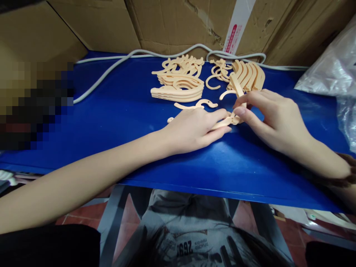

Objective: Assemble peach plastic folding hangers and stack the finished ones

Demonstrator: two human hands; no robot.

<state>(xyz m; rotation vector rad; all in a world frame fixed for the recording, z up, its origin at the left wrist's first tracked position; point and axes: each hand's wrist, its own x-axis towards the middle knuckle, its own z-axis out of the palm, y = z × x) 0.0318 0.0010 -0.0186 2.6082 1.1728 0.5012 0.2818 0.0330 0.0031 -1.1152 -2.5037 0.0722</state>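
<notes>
My left hand (197, 126) is closed on a beige plastic hanger piece (221, 124), pinching it just above the blue table. My right hand (274, 115) pinches a second, bar-shaped hanger arm (236, 86) between thumb and fingers. The two pieces meet between my hands, with a small curved part at the join; whether they are fastened I cannot tell. A loose curved piece (208, 103) lies just beyond my left hand, partly hidden by it. Near my right fingertips is the end of a curved hook (226, 94).
Behind my hands lie a stack of beige hanger pieces (178, 94), a heap of hooks (221, 68) and a row of curved arms (250, 74). A white cable (111, 69) runs along the cardboard boxes (172, 26). Clear plastic bags (328, 63) sit at the right.
</notes>
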